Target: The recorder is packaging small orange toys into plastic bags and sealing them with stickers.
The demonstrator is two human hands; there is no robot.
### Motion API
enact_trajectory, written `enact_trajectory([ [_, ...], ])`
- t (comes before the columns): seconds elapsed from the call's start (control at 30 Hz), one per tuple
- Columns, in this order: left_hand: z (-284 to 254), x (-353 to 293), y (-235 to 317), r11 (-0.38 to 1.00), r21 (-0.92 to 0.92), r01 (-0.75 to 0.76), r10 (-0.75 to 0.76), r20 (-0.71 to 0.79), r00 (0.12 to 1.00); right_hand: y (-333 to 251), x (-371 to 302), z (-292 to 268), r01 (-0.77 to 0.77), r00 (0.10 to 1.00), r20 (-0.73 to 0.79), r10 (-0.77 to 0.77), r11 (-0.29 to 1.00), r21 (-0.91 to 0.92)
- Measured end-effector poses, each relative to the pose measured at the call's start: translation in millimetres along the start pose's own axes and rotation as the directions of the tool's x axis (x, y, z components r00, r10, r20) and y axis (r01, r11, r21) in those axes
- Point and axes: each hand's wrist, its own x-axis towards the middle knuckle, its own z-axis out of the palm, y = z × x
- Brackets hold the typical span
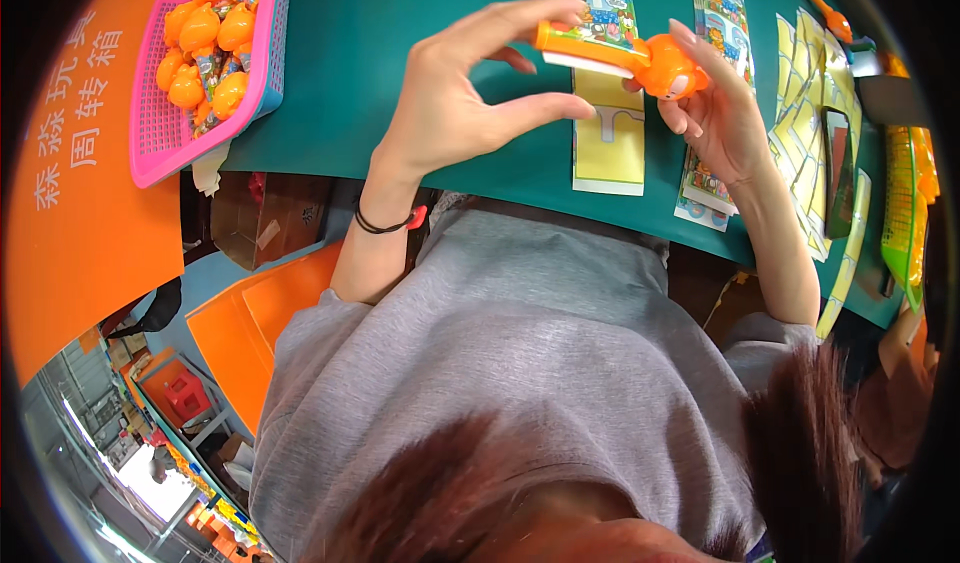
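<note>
An orange plastic toy (672, 67) with a round character head and a straight handle (600, 51) is held over the table. My right hand (725, 113) grips it by the head, thumb above and fingers below. A white strip (588, 64) runs along the near side of the handle. My left hand (450, 98) is around the handle's left end, its thumb and index finger wide apart; whether a fingertip touches the handle I cannot tell. Beneath the toy lies a yellow sticker strip (610, 163), continuing up into a colourful printed sheet (608, 3).
A pink basket (145, 148) of orange toys stands at the left on an orange surface (85, 223). Right of my hands are stacked printed sheets (725, 13), scattered yellow sticker sheets (800, 113), a dark phone-like slab (840, 173) and a green basket (900, 213).
</note>
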Motion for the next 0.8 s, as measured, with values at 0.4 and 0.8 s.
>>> enact_trajectory([
  [0.4,6,4,-8,0.923,-0.204,0.328,-0.280,0.229,0.932,4,-4,9,0.011,0.996,-0.075,-0.042,0.927,-0.374],
  [0.8,9,-9,-10,0.871,-0.033,0.490,-0.442,0.383,0.811,2,-5,19,0.049,0.994,-0.057,-0.099,0.819,-0.571],
])
